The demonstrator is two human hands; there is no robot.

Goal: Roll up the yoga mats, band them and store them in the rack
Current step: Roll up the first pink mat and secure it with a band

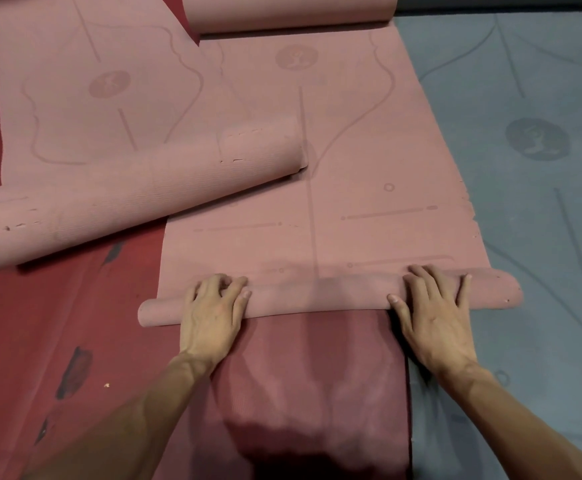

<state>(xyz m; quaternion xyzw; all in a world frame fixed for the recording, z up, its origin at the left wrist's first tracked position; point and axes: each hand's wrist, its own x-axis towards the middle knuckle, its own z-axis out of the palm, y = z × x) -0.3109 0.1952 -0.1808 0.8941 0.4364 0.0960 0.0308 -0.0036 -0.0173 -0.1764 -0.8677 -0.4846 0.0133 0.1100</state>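
- Markings: the pink yoga mat (369, 220) in the centre carries a round emblem (296, 57) with a small figure inside, plus thin alignment lines, curved outlines and small rings. No lettering is legible.
- A matching round emblem (109, 84) sits on the second pink mat (75, 98) to the left. A darker emblem (537, 138) sits on the grey-blue mat (524, 220) to the right.
- Surface: all the mats lie on the floor. A dark red floor covering (75, 306) with dark worn patches shows at the left. A maroon textured mat (317, 358) lies under the forearms, touching the grey-blue mat along its right edge.
- Count: three emblems and two hands are visible. There are two pink mats spread out, one grey-blue mat and one maroon mat.
- A pink roll (289, 12) lies at the top edge. It cannot be told whether it is the far end of the central mat.
- Second pink mat: its near end forms a thick rolled tube (126, 199) lying diagonally, with its right tip overlapping the central mat.
- Task item: the near end of the pink yoga mat is wound into a thin roll (317, 292) lying crosswise on the maroom mat's far edge.
- Left hand (213, 310): the fingers are bent over the top of the thin roll and grasp it near its left end.
- Right hand (434, 313): the fingers are spread and nearly straight, pressing on the roll near its right end, with the thumb on the near side.
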